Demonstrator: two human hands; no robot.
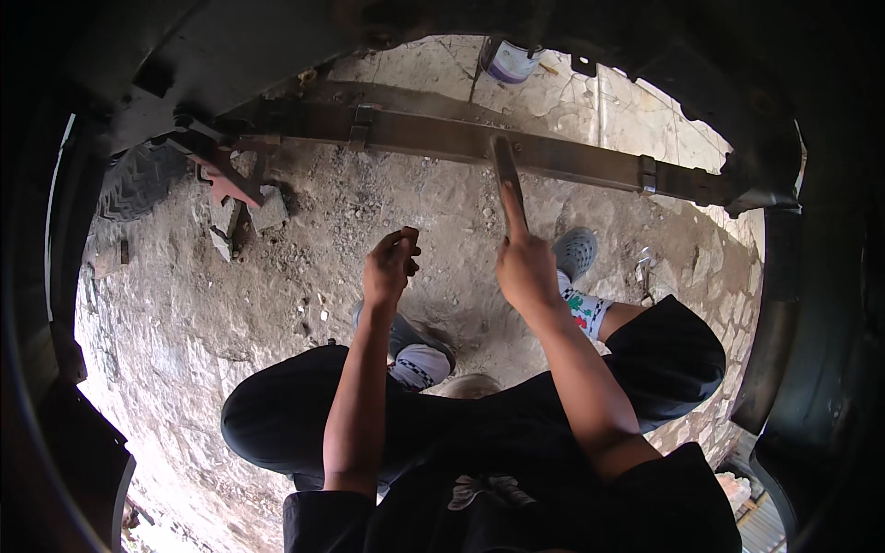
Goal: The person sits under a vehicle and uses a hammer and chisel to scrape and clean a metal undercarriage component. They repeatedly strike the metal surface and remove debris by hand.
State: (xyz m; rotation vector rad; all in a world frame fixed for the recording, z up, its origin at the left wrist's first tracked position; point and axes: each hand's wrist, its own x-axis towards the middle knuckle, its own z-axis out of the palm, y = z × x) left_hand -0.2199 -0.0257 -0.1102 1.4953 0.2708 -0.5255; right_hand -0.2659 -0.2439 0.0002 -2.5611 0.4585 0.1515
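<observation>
Centre: right hand (528, 272) grasping long dark tool (506, 168), tip overlapping brown beam (424, 136), upper frame. Left hand (387, 272): fingers curled, contents unclear.

Worn are a pale-printed black T-shirt (415, 521), black bottoms (290, 415), patterned socks (584, 309) and grey shoes (577, 254)

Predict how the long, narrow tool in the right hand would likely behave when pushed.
The tool is probably stiff: it looks straight beyond the right hand. Gripped near one end, it may pivot if its far end catches the beam. Its slim shape suggests it is fairly light.
</observation>
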